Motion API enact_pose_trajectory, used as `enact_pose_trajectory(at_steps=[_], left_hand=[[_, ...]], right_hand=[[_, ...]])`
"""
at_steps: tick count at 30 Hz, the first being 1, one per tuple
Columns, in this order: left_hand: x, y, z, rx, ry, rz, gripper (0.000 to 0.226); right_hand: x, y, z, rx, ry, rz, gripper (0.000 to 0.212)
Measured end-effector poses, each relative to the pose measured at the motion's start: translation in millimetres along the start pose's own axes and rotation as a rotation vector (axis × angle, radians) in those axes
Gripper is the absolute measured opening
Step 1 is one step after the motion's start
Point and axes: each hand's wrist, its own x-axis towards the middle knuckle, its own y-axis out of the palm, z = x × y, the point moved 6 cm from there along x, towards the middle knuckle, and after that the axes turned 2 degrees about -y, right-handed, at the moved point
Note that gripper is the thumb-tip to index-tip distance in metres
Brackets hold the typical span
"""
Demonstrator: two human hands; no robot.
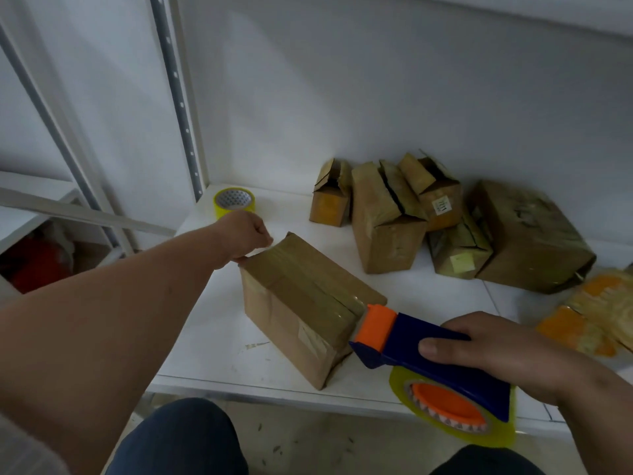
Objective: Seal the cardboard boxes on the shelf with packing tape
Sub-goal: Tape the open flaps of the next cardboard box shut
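Box (301, 303) sits tilted near the front of the white shelf (212, 337), tape running along its top seam. Left hand (245, 234) is curled at the far corner, fingertips pressing down there. Right hand (496, 351) grips the blue-and-orange dispenser (411, 341), its orange nose touching the near end. Spare roll (234, 200) sits behind the left hand, more boxes (387, 217) at the back right.

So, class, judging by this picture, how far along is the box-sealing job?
Done: nothing clearly finished. In hand: the left hand steadies the front box's far end while the right hand holds the tape dispenser at its near end, tape along the seam. Left: the boxes behind, several with flaps open.
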Motion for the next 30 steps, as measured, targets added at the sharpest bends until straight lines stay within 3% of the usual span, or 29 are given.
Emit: enact_pose_trajectory(at_steps=[9, 12, 14, 16, 19, 22, 25, 27, 30], left_hand=[[-15.7, 17.1, 20.2, -0.235, -0.266, 0.039, 0.033], [-11.5, 4.5, 8.7, 0.113, -0.036, -0.212, 0.033], [-25.8, -1.2, -11.8, 0.223, 0.229, -0.389, 0.033], [-41.1, 16.7, -27.0, 0.295, 0.481, -0.245, 0.049], [-55.7, 55.3, -16.0, 0.797, 0.47, 0.144, 0.089], [-56.7, 53.6, -10.1, 0.976, 0.359, 0.17, 0.093], [-75.0, 68.5, -23.4, 1.068, 0.533, 0.085, 0.085], [-91.1, 85.9, -25.1, 1.029, 0.607, 0.184, 0.088], [-96.6, 89.7, -24.8, 1.068, 0.572, 0.278, 0.104]], right_hand=[[9.6, 6.2, -4.5, -0.011, 0.009, -0.079, 0.057], [11.2, 5.9, -6.7, -0.011, -0.005, -0.12, 0.06], [12.9, 5.0, -8.0, -0.015, -0.004, -0.142, 0.053], [14.9, 3.9, -9.4, -0.022, 0.004, -0.151, 0.044], [18.3, 1.1, -8.9, -0.054, 0.002, -0.151, 0.037], [21.8, -2.4, -8.6, -0.064, -0.006, -0.147, 0.038], [23.6, -4.1, -10.2, -0.07, -0.011, -0.141, 0.037], [24.6, -3.7, -11.4, -0.071, -0.022, -0.14, 0.035], [27.3, -3.5, -13.9, -0.072, -0.045, -0.147, 0.036]])
